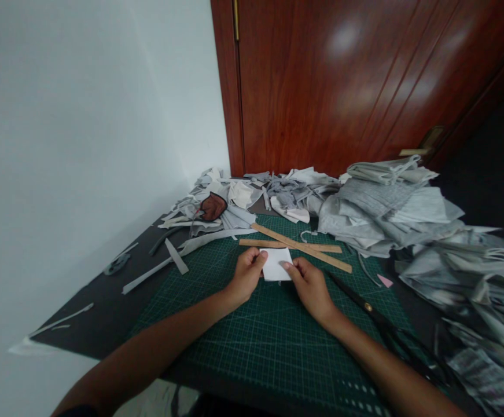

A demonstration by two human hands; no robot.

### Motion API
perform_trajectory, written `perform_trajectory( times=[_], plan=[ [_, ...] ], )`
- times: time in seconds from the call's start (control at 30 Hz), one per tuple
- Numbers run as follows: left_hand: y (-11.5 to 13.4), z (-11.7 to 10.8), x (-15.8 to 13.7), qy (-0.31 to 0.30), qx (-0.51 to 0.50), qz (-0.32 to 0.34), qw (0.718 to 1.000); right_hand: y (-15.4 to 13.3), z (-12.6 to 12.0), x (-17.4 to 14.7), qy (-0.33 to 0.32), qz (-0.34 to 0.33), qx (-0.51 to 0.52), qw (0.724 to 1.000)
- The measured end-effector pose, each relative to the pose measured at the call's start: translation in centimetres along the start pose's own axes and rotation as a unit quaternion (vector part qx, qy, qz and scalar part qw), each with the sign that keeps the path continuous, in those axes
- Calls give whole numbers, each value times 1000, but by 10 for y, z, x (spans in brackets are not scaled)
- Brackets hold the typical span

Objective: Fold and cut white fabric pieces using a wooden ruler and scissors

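Note:
A small white square stack [276,265], of paper or fabric, is held up between my two hands over the green cutting mat [243,330]. My left hand [248,272] pinches its left edge, thumb on top. At the right edge my right hand [311,284] grips it in the same way. Two wooden rulers [327,260] lie crossed just beyond the stack. Large black scissors [375,315] rest to the right of my right hand, partly hidden by my forearm. The fingers under the stack are hidden.
Grey and white fabric scraps [238,194] are heaped at the back and left. A tall pile of folded grey fabric [390,200] stands at the right, with more cloth [486,284] nearer. A pink triangle [385,281] lies by the mat's right side. A wooden door [321,87] rises behind.

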State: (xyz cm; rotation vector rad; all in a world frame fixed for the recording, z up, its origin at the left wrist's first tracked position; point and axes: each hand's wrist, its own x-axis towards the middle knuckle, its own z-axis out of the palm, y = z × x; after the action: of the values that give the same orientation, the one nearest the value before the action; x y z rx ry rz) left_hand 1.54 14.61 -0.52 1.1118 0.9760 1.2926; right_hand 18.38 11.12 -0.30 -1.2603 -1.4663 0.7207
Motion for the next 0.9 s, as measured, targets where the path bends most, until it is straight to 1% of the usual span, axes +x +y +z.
perform_trajectory(
  times=[0.07,0.13,0.17,0.23,0.27,0.3,0.37,0.53,0.6,0.7,0.77,0.83,0.9],
  plan=[
    [-1,0,0,-3,-11,-5,1000,-3,0,0,9,28,50,998],
    [0,1,0,-4,-21,-7,1000,-9,1,0,9,90,142,986],
    [1,1,0,-1,-24,-6,1000,-12,1,-1,-2,131,192,973],
    [3,0,1,7,-26,-1,1000,-18,4,-4,-46,197,260,944],
    [3,0,1,11,-26,1,1000,-20,5,-5,-70,211,272,936],
    [4,0,1,13,-25,3,1000,-22,7,-7,-91,212,271,935],
    [5,-1,0,17,-20,8,1000,-23,10,-10,-113,195,259,939],
    [5,-1,-4,29,2,26,999,-20,16,-15,-99,195,271,937],
    [6,-2,-2,35,8,33,999,-18,16,-15,-117,183,256,942],
    [8,-5,4,45,5,41,998,-14,14,-15,-167,147,200,954],
    [9,-7,9,47,-2,44,998,-11,10,-14,-183,99,146,967],
    [10,-9,12,46,-7,44,998,-10,4,-13,-182,51,92,978],
    [11,-10,13,42,-7,43,998,-10,-2,-11,-161,31,48,985]
  ],
)
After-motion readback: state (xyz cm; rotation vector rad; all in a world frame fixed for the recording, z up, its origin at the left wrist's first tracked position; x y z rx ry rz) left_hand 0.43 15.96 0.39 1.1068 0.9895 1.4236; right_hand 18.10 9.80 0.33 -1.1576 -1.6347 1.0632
